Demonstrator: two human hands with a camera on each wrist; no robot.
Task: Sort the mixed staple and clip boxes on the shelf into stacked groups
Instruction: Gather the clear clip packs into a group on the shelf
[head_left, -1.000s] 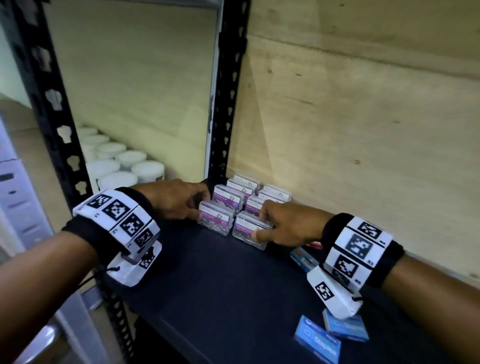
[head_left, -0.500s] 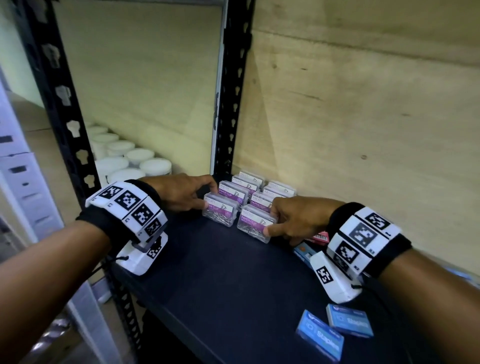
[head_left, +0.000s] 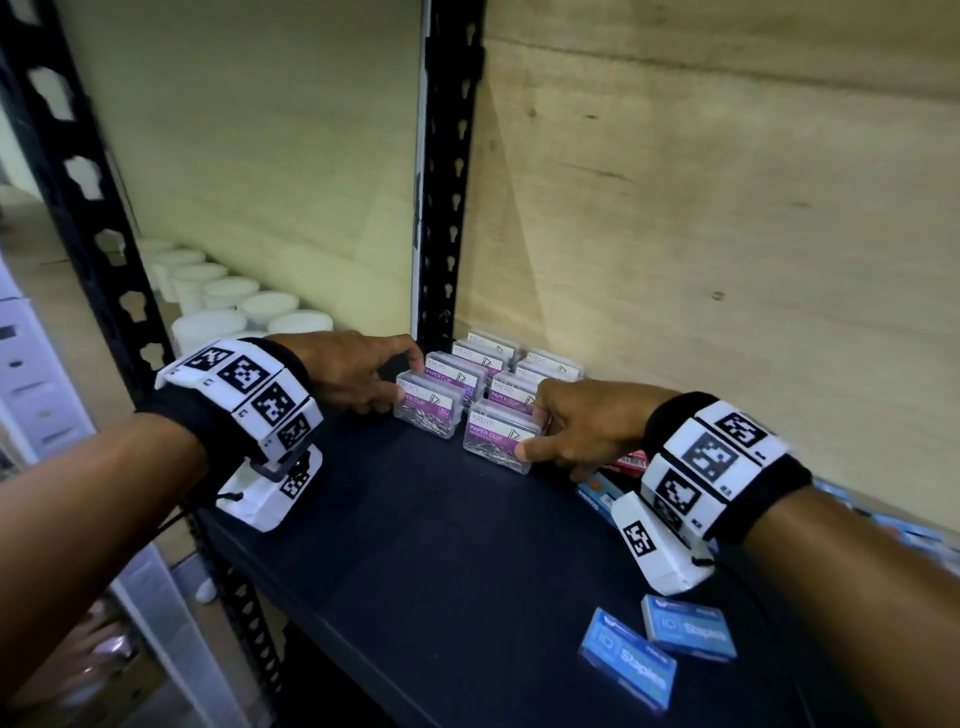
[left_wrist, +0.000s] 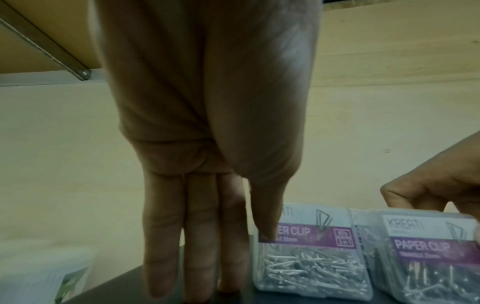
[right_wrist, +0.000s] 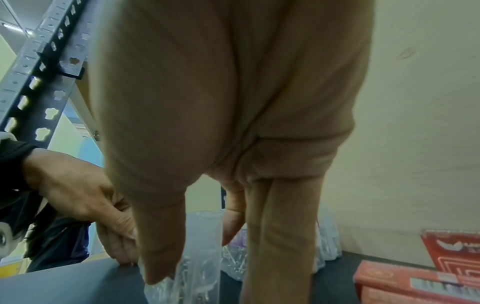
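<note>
Clear paper clip boxes with purple labels stand in two rows in the back left corner of the black shelf. My left hand pinches the front-left paper clip box; its thumb lies on the label and three fingers reach straight down beside the box. My right hand grips the front-right paper clip box, thumb on its front face and fingers curled over the top. Two blue staple boxes lie flat near the front right edge.
A red box and more blue boxes lie behind my right wrist along the plywood back wall. A black slotted post stands behind the clip boxes. White lidded jars fill the neighbouring bay on the left.
Both hands stay on the same two front paper clip boxes. The head view has shifted a little, and nothing has been lifted or let go.
</note>
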